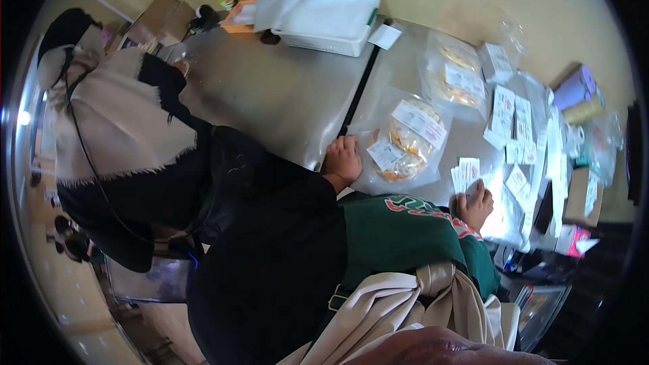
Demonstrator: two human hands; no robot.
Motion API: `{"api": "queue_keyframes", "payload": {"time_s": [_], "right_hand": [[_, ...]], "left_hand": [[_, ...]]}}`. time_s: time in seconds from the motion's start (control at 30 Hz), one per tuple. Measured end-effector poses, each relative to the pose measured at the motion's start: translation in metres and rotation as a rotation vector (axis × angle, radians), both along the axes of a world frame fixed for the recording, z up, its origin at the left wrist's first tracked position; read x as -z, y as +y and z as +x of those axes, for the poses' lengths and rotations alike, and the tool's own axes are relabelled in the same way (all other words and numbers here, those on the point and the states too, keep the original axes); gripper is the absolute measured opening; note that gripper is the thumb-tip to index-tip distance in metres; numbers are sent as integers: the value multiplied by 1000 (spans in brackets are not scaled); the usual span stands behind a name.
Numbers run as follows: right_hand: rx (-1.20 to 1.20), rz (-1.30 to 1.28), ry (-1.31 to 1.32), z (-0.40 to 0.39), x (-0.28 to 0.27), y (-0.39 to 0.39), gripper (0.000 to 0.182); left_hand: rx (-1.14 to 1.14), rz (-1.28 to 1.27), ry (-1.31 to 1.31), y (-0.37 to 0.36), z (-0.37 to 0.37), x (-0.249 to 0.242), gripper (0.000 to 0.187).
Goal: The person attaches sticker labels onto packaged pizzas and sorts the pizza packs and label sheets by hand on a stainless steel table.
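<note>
My left hand (343, 161) rests on the metal table with its fingers curled, right beside the left edge of a clear plastic bag (433, 155). What its fingers close on, if anything, is hidden. In that bag lie round, flat food pieces (405, 162) with toppings, under a white printed label (419, 123) and a smaller one (385, 154). To the right, my right hand (475, 204) is closed over a small fan of printed labels (466, 170) near the table's front edge. Farther back lies a second bag of similar food (458, 71), with a label on it.
Rows of printed labels (502, 111) and a small white box (497, 62) lie to the right. Purple and yellow rolls (574, 88) stand beyond. A white basket (324, 42) with packaging sits at the back left. Close on my left is another person (128, 115).
</note>
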State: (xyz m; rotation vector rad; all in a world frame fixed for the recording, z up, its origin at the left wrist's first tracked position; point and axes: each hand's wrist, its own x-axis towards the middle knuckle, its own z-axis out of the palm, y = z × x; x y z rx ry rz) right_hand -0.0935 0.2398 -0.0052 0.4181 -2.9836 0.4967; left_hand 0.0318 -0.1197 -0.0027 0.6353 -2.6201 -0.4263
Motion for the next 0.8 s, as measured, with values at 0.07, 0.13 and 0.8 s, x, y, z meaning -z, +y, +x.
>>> {"api": "queue_keyframes", "payload": {"time_s": [0.07,0.13,0.8], "right_hand": [[1,14,-7,-2,5,4,71],[-9,14,20,-5,15,10,72],[23,-55,18,-1,10,6,70]], "left_hand": [[15,-14,50,1,1,0,32],[15,-11,31,3,2,-5,33],[42,-58,25,-2,0,-7,34]]}}
